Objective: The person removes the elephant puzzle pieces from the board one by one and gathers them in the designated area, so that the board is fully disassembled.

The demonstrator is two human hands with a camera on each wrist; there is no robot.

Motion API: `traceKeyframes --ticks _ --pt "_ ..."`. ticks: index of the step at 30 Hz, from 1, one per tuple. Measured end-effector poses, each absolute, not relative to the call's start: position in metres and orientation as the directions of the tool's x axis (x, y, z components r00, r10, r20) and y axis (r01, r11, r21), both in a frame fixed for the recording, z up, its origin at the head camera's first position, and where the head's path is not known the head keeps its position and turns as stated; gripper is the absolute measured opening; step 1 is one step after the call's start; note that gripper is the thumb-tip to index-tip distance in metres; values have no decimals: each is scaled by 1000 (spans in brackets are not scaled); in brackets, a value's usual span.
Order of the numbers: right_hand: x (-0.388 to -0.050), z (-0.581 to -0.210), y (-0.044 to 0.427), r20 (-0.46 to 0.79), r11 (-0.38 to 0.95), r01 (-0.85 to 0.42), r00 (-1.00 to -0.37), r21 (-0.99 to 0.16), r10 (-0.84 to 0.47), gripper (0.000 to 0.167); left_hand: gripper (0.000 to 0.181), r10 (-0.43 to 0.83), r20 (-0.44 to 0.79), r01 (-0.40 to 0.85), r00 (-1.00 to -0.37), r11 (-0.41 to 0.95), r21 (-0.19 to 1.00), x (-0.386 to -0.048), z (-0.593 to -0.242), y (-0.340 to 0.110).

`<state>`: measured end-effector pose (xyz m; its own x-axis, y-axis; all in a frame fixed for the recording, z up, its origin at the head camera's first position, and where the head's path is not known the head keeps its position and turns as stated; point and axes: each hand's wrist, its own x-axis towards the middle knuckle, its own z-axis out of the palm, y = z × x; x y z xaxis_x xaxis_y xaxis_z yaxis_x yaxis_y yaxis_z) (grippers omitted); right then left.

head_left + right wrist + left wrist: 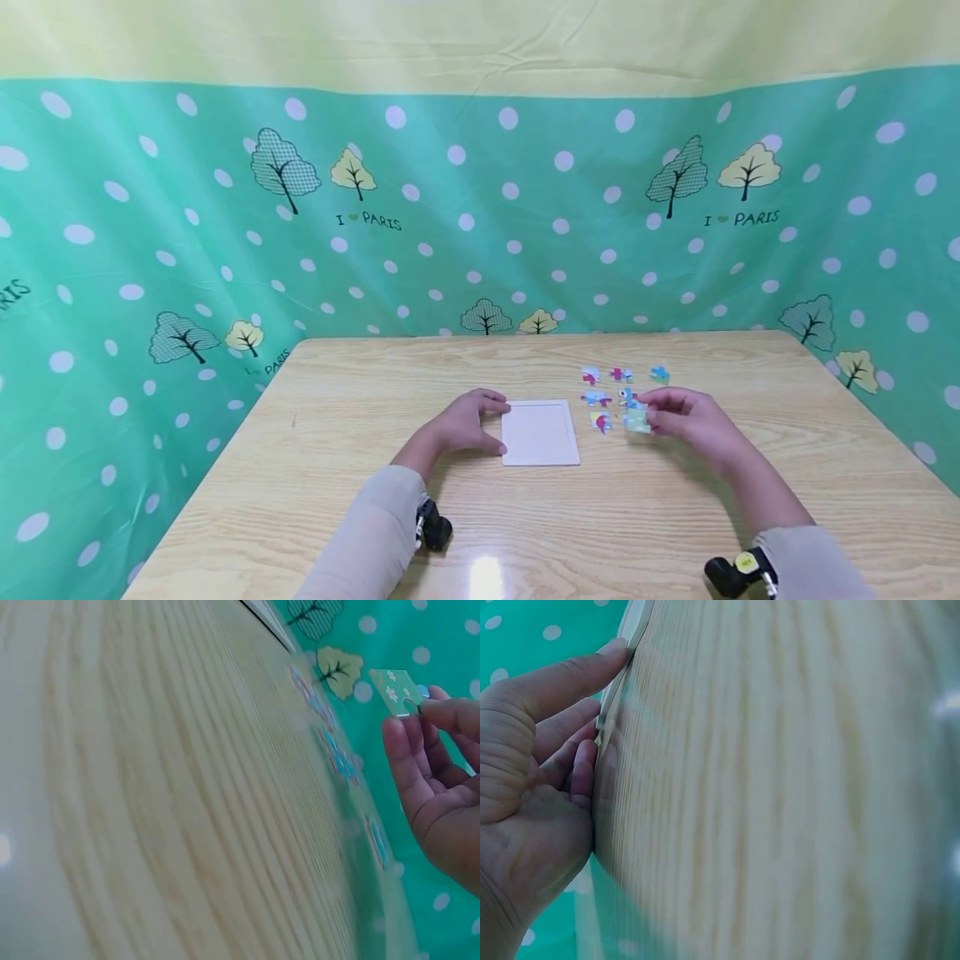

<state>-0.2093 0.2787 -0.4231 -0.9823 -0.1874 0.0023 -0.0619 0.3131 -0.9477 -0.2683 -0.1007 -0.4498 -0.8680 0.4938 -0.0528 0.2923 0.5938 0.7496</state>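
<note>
My left hand (467, 423) rests at the left edge of a white square puzzle tray (538, 433) lying flat on the table. Its thumb and forefinger are spread along that edge; the left wrist view shows the thumb tip touching the tray's rim (634, 630). In my right hand (692, 425), a green puzzle piece (394, 691) with small white flowers is pinched between thumb and fingers, held up at an angle. Behind and left of that hand lie several loose puzzle pieces, among them a pink and yellow one (600, 422) and a blue-green one (660, 375).
The light wooden table (360, 467) spreads around both hands. A green dotted curtain (420, 208) hangs behind it and at its sides. Each wrist wears a small black camera, one on the left wrist (435, 527), one on the right wrist (738, 573).
</note>
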Motion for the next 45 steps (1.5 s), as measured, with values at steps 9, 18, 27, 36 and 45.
traceKeyframes --ticks 9,18,27,36,45 --pt "-208 -435 304 -71 294 21 -985 -955 -160 43 69 495 -61 299 -867 614 731 -266 -448 -100" --pt "-213 -438 315 -106 382 56 -988 -922 -112 42 69 497 -59 297 -866 605 738 -265 -446 -102" --pt "-216 -435 317 -81 616 7 -992 -788 -92 54 68 495 -56 292 -867 595 749 -266 -446 -102" --pt "-215 -436 317 -59 677 -36 -991 -735 -117 47 69 504 -45 315 -863 605 731 -269 -447 -100" --pt "-217 -436 316 -67 718 -64 -986 -694 -152 47 69 503 -60 300 -862 602 740 -267 -449 -101"
